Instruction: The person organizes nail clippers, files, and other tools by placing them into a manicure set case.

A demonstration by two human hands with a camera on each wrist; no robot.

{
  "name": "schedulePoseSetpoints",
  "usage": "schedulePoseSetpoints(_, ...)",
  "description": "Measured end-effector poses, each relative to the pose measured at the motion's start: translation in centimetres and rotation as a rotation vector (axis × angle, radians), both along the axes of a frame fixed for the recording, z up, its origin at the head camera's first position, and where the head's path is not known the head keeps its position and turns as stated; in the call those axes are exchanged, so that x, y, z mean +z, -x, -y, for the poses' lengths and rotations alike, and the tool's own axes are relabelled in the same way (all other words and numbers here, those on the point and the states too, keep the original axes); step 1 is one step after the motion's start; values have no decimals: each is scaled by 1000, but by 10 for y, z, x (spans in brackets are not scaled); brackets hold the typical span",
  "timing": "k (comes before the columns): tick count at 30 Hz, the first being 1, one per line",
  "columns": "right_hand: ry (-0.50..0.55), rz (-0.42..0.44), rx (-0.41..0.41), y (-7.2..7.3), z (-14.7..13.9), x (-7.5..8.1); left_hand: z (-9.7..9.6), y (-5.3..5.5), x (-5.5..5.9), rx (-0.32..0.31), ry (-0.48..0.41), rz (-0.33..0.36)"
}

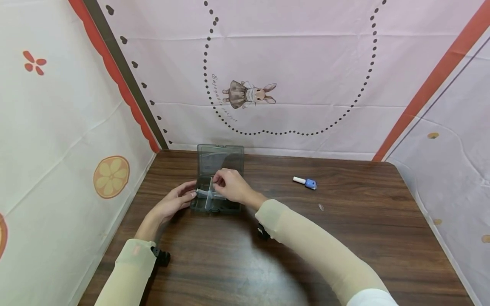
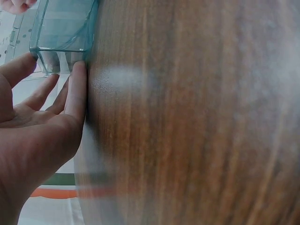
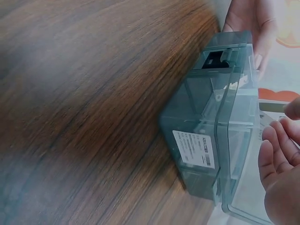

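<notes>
A clear grey-green plastic box [image 1: 226, 207] stands on the wooden table with its hinged lid [image 1: 209, 161] raised at the back. Pale dividers [image 1: 208, 200] cross inside it and split it into compartments. My left hand [image 1: 177, 199] touches the box's left side with fairly straight fingers; the left wrist view shows the fingertips [image 2: 78, 70] against the wall. Over the back of the box, my right hand [image 1: 231, 185] has its fingers bent close to a divider. Whether anything is between those fingertips is too small to tell. A white label [image 3: 194, 149] is on the box's side.
On the table [image 1: 229, 263], right of the box, lies a small blue bottle [image 1: 311, 184] with a white cap. A tiny clear piece [image 1: 320, 207] lies nearer to me. Printed cloth [image 1: 306, 85] hangs behind the table and along both sides.
</notes>
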State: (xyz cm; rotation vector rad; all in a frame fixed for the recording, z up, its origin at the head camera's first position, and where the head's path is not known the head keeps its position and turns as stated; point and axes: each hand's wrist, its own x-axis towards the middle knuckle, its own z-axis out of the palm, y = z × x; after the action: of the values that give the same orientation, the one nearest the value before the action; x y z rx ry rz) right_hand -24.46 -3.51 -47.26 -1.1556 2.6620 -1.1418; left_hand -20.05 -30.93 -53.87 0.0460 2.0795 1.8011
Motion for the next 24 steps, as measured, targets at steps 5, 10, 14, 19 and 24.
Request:
schedulePoseSetpoints(5,0,-6,9,-4,-11,-1,2,-1,-2,0,14,-6)
schedulePoseSetpoints(10,21,-20,26,-6,-25,-3,3,-3,-1,-2,25,-8)
schedulePoseSetpoints(14,29,-13,29,-7,-38,-2,3,-4,-1,-7,37,-9)
schedulePoseSetpoints(19,35,-12,17,-7,-59,0,2,-4,-2,0,41,-3)
schedulePoseSetpoints(24,44,-14,10,-1,-84,-1,2,-3,1,5,33,1)
